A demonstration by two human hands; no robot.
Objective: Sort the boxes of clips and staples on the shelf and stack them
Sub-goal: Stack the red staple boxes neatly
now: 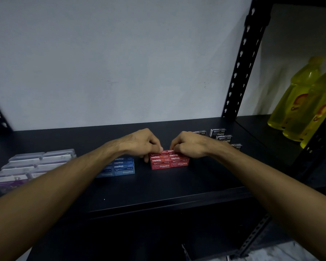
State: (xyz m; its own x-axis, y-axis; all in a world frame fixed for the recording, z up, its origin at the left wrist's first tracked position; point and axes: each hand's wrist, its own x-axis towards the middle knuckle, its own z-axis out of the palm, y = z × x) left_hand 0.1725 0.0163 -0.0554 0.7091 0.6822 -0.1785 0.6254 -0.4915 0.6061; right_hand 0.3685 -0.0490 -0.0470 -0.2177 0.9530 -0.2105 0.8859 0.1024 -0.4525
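**Both hands on the red stack at the middle of the shelf**

The shelf [158,187] was a flat, dark board with a matte surface, held by black metal posts with keyhole slots. Near its middle stood the red boxes [169,162], small cardboard blocks with white "Staples" print, stacked in several layers, two boxes wide. The left hand [142,143] had its fingers curled down on the top left edge of this stack, with the thumb at the left side of it. The right hand [189,145] was curled in the same way on the top right edge. The two hands were near each other and pinched the top layer of red boxes from both ends; how firmly they held it, I could not tell.

Just beside the red stack, toward the left, stood the blue boxes [123,165], same shape and print, also stacked; the left forearm hid part of them. Near the left edge of the shelf lay the clip boxes [38,162], clear plastic with flat lids and purple labels, set in rows. Toward the back right corner stood the black boxes [221,136], cardboard with white print, loosely grouped behind the right hand.

On the next shelf at the right stood yellow bottles [297,98], smooth translucent plastic with red-orange labels.
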